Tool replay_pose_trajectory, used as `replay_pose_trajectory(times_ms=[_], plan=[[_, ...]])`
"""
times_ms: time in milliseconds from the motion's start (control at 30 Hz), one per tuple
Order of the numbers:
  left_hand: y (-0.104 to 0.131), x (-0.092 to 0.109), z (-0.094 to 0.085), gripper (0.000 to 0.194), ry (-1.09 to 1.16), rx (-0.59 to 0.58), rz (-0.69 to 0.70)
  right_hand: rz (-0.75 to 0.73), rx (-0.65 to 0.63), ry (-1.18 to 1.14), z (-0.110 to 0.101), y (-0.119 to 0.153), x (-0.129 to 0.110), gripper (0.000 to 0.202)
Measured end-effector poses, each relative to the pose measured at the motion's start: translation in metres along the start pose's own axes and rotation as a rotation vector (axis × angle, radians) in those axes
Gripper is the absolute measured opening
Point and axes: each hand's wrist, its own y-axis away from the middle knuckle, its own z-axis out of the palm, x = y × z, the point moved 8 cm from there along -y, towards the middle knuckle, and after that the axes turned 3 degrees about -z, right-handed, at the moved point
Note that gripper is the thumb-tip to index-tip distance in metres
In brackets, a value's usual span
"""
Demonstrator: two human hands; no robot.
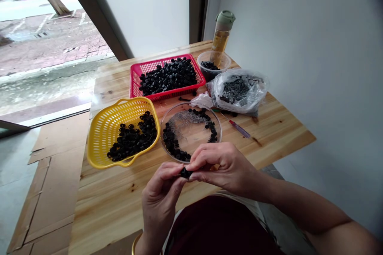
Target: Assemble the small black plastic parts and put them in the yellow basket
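Between my two hands, just in front of a round clear tray, is a small black part (186, 173). My left hand (163, 191) pinches it from the left with thumb and fingertips. From the right, my right hand (220, 166) grips the same part between thumb and fingers. The clear tray (221, 127) holds black pieces around its edge and a heap of thin metal pins at the back. Left of it, a yellow basket (100, 127) contains black ring-like parts. Behind them, a red basket (134, 77) is piled with black round pieces.
A clear bowl (214, 56) of black parts and a bottle (223, 32) stand at the back. A plastic bag (260, 83) of dark small parts lies right of the red basket. A screwdriver (239, 128) rests right of the tray on the wooden table (110, 207).
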Motion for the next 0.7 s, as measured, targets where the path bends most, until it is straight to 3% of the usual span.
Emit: replay_pose_trajectory(times_ms=[267, 467, 533, 700], plan=[[0.003, -0.011, -0.003, 0.019, 0.047, 0.016, -0.077, -0.037, 0.03, -0.004, 0.0, 0.001, -0.002, 0.014], [-0.001, 0.0, -0.001, 0.017, 0.007, -0.013, -0.023, 0.03, 0.003, -0.088, 0.002, 0.0, 0.008, 0.013], [-0.002, 0.006, 0.0, 0.017, -0.057, -0.035, 0.008, 0.127, -0.028, -0.222, 0.005, 0.0, 0.018, 0.015], [-0.001, 0.019, 0.006, 0.025, -0.169, -0.13, 0.076, 0.585, -0.159, -0.702, 0.023, 0.01, 0.047, 0.031]])
